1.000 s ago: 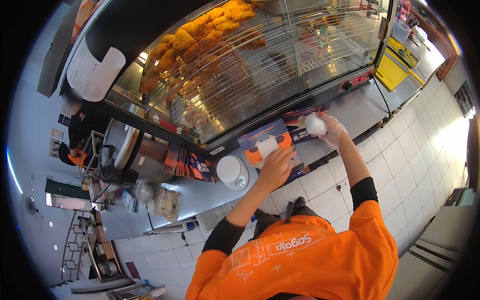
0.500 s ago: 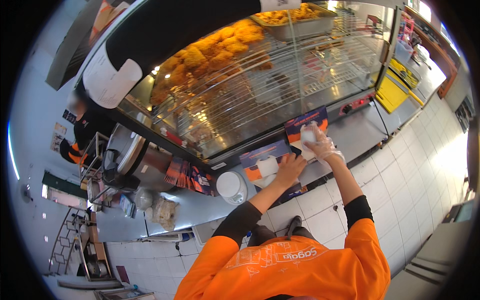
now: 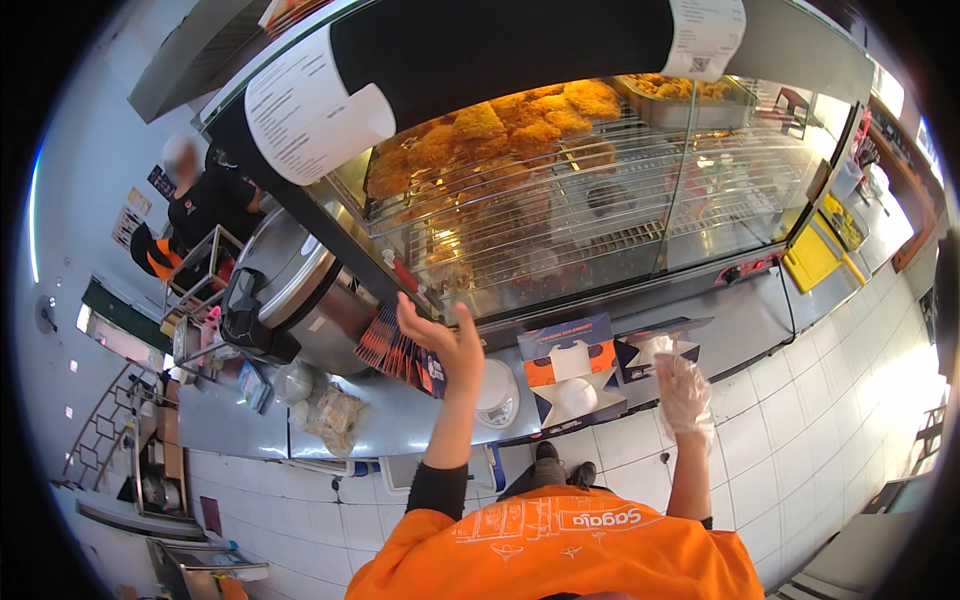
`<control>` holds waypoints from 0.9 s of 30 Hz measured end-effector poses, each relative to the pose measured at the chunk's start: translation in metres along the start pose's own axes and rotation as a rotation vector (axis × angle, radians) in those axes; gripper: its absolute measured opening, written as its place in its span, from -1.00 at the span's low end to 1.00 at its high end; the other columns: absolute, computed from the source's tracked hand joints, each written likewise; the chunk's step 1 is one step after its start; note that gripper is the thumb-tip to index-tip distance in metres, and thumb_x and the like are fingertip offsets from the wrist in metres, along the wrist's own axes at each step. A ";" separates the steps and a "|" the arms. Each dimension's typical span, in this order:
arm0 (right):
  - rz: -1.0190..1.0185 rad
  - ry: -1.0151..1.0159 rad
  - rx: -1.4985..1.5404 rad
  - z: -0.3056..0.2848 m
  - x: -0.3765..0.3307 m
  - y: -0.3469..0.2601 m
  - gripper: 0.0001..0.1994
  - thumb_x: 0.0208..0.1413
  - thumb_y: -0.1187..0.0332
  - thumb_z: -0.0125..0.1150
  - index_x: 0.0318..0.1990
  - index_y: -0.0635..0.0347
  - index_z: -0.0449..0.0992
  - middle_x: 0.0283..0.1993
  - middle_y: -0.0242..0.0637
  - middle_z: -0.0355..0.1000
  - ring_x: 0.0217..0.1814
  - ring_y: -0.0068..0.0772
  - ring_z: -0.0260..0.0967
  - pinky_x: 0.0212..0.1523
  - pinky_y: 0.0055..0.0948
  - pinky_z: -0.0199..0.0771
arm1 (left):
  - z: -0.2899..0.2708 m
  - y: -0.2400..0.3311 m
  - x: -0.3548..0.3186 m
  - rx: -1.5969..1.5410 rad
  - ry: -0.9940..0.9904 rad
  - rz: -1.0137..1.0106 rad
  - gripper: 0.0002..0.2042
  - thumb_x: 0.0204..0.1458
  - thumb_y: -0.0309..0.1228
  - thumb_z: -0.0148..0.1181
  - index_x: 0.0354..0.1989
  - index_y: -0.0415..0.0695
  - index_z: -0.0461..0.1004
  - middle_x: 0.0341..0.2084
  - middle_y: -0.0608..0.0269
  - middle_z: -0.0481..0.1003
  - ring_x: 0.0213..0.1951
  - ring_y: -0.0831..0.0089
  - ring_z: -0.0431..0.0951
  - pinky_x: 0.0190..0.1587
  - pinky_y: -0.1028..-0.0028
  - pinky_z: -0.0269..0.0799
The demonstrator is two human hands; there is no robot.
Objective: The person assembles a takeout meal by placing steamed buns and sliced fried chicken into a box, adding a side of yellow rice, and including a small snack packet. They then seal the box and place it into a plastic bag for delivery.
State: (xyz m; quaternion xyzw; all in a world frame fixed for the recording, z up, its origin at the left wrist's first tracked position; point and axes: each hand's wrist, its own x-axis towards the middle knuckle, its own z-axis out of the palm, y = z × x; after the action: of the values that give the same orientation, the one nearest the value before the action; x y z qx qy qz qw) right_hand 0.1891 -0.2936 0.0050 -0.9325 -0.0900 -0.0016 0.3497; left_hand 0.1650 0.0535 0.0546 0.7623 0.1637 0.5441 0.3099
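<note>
My bare left hand (image 3: 445, 345) is raised with fingers spread and nothing in it, in front of the display cabinet and above the stack of dark printed folded cartons (image 3: 395, 350). On my right hand (image 3: 686, 398) is a clear plastic glove; its fingers are stretched out, and no object shows in it. It hovers just off the counter's edge, beside an open dark blue carton (image 3: 638, 366) with something white inside. Left of that stands another open blue-and-orange carton (image 3: 556, 368), with a rounded white mound (image 3: 573, 398) in it. Beside it is a white kitchen scale (image 3: 496, 392).
A heated glass cabinet (image 3: 640, 225) with breaded fried pieces (image 3: 520, 120) fills the counter's far side. To the left stand a large steel cooker (image 3: 310, 290) and plastic bags (image 3: 335, 418). A yellow tray (image 3: 815, 262) lies far right. A co-worker (image 3: 205, 205) stands beyond, at left.
Both hands have drawn away from the cartons. My left hand lifted up and left; my right hand came back nearer me, without the white thing it held over the right carton. The view shifted.
</note>
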 end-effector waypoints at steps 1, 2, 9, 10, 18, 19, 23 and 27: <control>-0.023 0.036 0.158 -0.002 -0.007 -0.010 -0.82 0.19 0.30 0.15 -0.09 -0.01 0.59 -0.11 -0.26 0.56 -0.10 -0.13 0.50 -0.07 -0.26 0.53 | -0.003 0.000 0.007 0.019 -0.005 -0.026 -0.25 0.14 -0.30 0.17 0.38 -0.32 -0.12 0.29 -0.18 -0.12 0.31 -0.04 -0.03 0.34 0.05 -0.18; -0.158 0.031 0.140 -0.007 -0.009 -0.020 -0.83 0.17 0.33 0.18 -0.11 -0.01 0.59 -0.13 -0.28 0.56 -0.13 -0.13 0.51 -0.08 -0.27 0.53 | -0.004 0.001 0.013 0.036 -0.012 -0.049 -0.27 0.14 -0.31 0.17 0.36 -0.32 -0.11 0.28 -0.17 -0.10 0.28 -0.01 0.00 0.33 0.07 -0.16; -0.566 0.110 0.225 -0.040 -0.004 -0.072 -0.76 0.00 0.61 0.26 -0.18 0.09 0.60 -0.20 -0.29 0.59 -0.19 -0.23 0.56 -0.16 -0.36 0.53 | 0.017 0.016 0.019 -0.117 0.099 -0.078 -0.31 0.01 -0.42 0.22 0.30 -0.31 0.02 0.17 -0.07 0.08 0.16 0.10 0.10 0.27 0.12 -0.07; -0.585 0.127 0.283 -0.044 -0.003 -0.081 -0.77 -0.01 0.61 0.26 -0.18 0.12 0.60 -0.20 -0.29 0.60 -0.20 -0.23 0.56 -0.16 -0.36 0.53 | 0.018 0.019 0.018 -0.141 0.073 -0.065 -0.30 -0.02 -0.45 0.21 0.29 -0.31 0.03 0.16 -0.07 0.09 0.15 0.10 0.11 0.27 0.12 -0.06; -1.327 -0.029 0.273 -0.050 0.049 -0.228 -0.74 0.03 0.43 0.25 -0.08 0.21 0.58 -0.10 -0.23 0.56 -0.06 -0.11 0.50 -0.02 -0.25 0.52 | 0.035 0.043 -0.015 -0.294 -0.371 0.189 -0.27 -0.06 -0.39 0.24 0.32 -0.22 0.08 0.27 -0.14 0.07 0.28 -0.01 0.07 0.35 0.09 -0.14; -1.391 0.022 0.243 -0.049 0.060 -0.253 -0.72 0.06 0.39 0.25 -0.05 0.21 0.56 -0.06 -0.21 0.54 -0.01 -0.09 0.48 0.03 -0.21 0.49 | 0.035 0.042 -0.019 -0.267 -0.357 0.258 -0.28 -0.04 -0.37 0.24 0.33 -0.21 0.08 0.29 -0.14 0.05 0.30 -0.02 0.05 0.36 0.09 -0.16; -1.108 0.116 -0.218 -0.051 0.113 -0.338 -0.57 0.25 0.15 0.04 0.18 0.17 0.41 0.17 -0.09 0.40 0.22 -0.04 0.34 0.25 -0.11 0.30 | -0.005 0.027 -0.047 -0.353 -0.423 -0.025 -0.22 0.06 -0.33 0.21 0.42 -0.22 -0.06 0.30 -0.12 0.06 0.34 0.00 0.01 0.38 0.13 -0.18; -0.726 0.201 -0.426 -0.049 0.188 -0.387 -0.41 0.26 -0.10 -0.08 0.28 0.10 0.32 0.23 0.01 0.33 0.28 0.01 0.28 0.32 -0.12 0.21 | -0.061 0.001 -0.087 -0.345 -0.572 -0.058 -0.25 0.08 -0.35 0.18 0.42 -0.22 -0.04 0.28 -0.09 0.10 0.33 0.02 0.04 0.37 0.15 -0.18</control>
State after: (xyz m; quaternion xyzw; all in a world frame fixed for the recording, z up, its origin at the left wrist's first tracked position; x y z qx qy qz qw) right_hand 0.3112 -0.0080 0.3069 -0.8869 -0.3755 -0.2337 0.1334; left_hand 0.0770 0.0197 0.0048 0.8154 -0.0029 0.3188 0.4831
